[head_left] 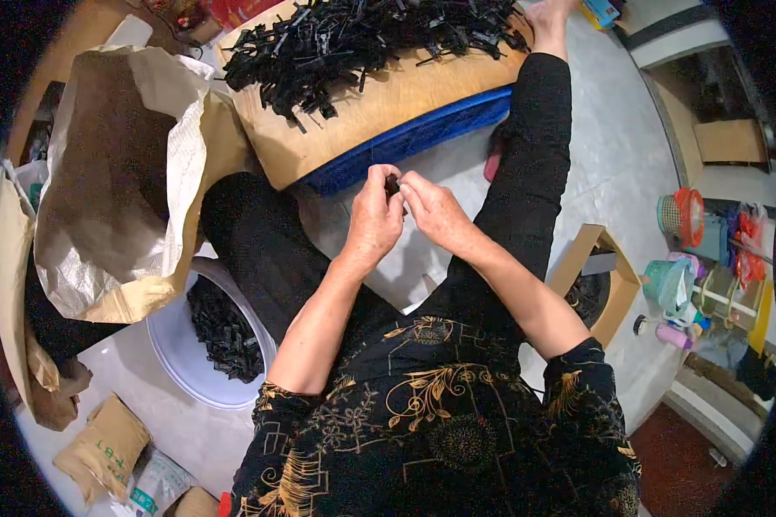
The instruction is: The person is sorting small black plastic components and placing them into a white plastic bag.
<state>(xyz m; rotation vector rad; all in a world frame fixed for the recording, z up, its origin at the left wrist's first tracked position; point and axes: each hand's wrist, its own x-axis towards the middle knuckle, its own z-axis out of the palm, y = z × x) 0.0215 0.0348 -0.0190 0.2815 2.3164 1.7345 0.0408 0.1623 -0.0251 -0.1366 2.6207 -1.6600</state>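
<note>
Both hands meet in front of me, over the gap between my legs. Closed around a small black plastic part [392,185] is my left hand [374,215]. My right hand [435,211] pinches at the same part from the other side, its fingertips against it. Fingers cover most of the part, so its exact kind is hidden. Beyond the hands, a heap of similar black plastic parts [362,52] lies on a wooden board [284,142]. On my left, a white bucket [165,353] holds more black pieces [224,332].
A large open paper sack [194,164] stands left, above the bucket. Under the board is a blue bin [405,138]. An open cardboard box [625,284] sits by my right leg. Baskets [681,215] and small goods line the right side. Filled bags [103,444] lie lower left.
</note>
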